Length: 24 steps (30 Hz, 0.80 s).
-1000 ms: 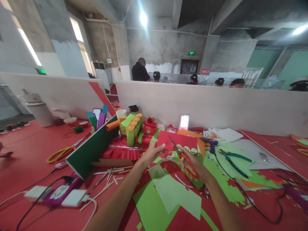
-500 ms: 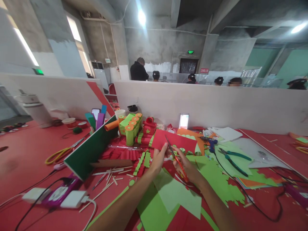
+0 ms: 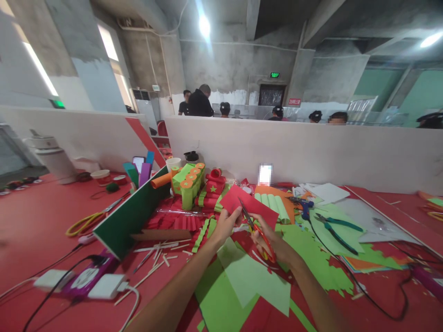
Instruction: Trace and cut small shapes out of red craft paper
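My left hand (image 3: 226, 224) pinches the near left edge of a sheet of red paper (image 3: 254, 206), held up off the table. In my right hand (image 3: 272, 240) is a pair of scissors (image 3: 266, 242) with orange-red handles, my fingers round the grips. Their blades point up and left and lie across the red sheet, close to my left thumb. Beneath both hands lie pale green paper (image 3: 247, 276) and brighter green sheets (image 3: 214, 295). Just behind the red sheet are several pale green paper rolls (image 3: 275, 206) on orange paper.
A green and orange paper model (image 3: 188, 184) stands at the back beside a dark green board (image 3: 134, 212). Rightward lie a blue glue gun (image 3: 304, 207), cutters (image 3: 337, 230) and a cable. Wooden sticks (image 3: 162, 256) and a purple power strip (image 3: 92, 274) are at left. A white partition (image 3: 311, 157) stands behind.
The red sheet has tilted, its right side coming down and nearer, uncovering the pale green rolls. The scissors' handles have spread apart. Another person has come into view in the background.
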Each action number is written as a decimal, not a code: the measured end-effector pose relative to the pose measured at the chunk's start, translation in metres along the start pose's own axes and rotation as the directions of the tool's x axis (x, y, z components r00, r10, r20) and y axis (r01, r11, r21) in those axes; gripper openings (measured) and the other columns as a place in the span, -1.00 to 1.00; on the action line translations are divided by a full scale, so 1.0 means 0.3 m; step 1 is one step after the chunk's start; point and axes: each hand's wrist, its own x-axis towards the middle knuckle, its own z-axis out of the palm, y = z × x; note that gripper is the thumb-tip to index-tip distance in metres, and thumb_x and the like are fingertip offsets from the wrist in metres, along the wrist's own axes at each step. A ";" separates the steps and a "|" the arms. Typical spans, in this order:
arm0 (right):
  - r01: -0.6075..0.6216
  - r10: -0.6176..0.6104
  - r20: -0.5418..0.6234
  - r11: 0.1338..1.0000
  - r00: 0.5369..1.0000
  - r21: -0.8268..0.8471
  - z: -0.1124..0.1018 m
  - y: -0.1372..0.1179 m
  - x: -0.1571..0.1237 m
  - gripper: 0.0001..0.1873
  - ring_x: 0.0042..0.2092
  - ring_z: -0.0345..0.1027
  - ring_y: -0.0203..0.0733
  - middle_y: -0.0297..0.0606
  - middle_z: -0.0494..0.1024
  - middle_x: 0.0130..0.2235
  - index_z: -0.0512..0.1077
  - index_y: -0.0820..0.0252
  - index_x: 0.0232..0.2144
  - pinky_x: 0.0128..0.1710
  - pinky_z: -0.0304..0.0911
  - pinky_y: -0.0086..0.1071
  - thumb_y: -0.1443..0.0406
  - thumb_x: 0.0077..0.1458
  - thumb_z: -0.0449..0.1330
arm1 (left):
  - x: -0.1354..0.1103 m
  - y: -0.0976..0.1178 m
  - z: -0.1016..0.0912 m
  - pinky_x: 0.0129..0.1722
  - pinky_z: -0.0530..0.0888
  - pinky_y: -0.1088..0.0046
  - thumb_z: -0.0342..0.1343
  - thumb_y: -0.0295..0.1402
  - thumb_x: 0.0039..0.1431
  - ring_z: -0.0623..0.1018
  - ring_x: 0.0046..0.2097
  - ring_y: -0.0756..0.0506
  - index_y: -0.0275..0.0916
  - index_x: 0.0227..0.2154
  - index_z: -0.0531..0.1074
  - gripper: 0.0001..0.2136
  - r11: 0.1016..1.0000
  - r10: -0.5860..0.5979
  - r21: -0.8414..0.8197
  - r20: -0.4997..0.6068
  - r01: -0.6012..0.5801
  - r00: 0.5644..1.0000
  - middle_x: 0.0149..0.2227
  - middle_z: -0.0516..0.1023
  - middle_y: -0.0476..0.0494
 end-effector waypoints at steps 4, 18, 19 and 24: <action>-0.021 0.021 0.004 1.000 1.000 0.022 -0.002 0.017 0.002 -0.40 -0.60 -0.07 -0.40 -0.55 0.12 -0.53 0.12 0.06 0.18 -0.60 0.08 -0.50 -0.09 0.23 0.04 | 0.006 0.003 -0.012 -0.45 0.28 0.42 0.13 0.02 0.10 0.35 -0.55 -0.03 -0.22 -0.67 0.32 -0.56 1.000 -0.030 -0.001 0.019 0.030 0.999 -0.65 0.35 -0.02; 0.001 0.000 -0.034 0.999 0.999 0.041 0.013 0.021 0.008 -0.42 -0.59 -0.05 -0.41 -0.50 0.18 -0.47 0.14 0.01 0.16 -0.61 0.03 -0.49 -0.11 0.22 0.05 | 0.015 0.011 -0.022 -0.47 0.28 0.43 0.16 0.01 0.08 0.35 -0.55 -0.03 -0.20 -0.64 0.32 -0.60 0.999 -0.023 -0.043 0.077 0.026 0.997 -0.64 0.38 -0.03; -0.005 0.007 -0.029 0.999 1.000 0.049 0.013 0.022 0.009 -0.41 -0.60 -0.05 -0.41 -0.50 0.17 -0.48 0.13 0.00 0.16 -0.61 0.02 -0.49 -0.11 0.22 0.05 | 0.015 0.012 -0.023 -0.46 0.28 0.43 0.16 0.00 0.08 0.35 -0.55 -0.03 -0.20 -0.64 0.32 -0.60 0.999 -0.024 -0.042 0.081 0.028 0.996 -0.64 0.38 -0.03; -0.020 0.021 -0.024 0.999 1.000 0.049 0.012 0.018 0.014 -0.39 -0.63 -0.06 -0.41 -0.51 0.19 -0.50 0.14 0.00 0.17 -0.66 -0.05 -0.50 -0.11 0.20 0.08 | 0.015 0.020 -0.027 -0.47 0.28 0.43 0.15 -0.03 0.10 0.34 -0.55 -0.02 -0.21 -0.64 0.31 -0.61 0.998 -0.043 -0.043 0.085 0.046 0.995 -0.64 0.36 -0.01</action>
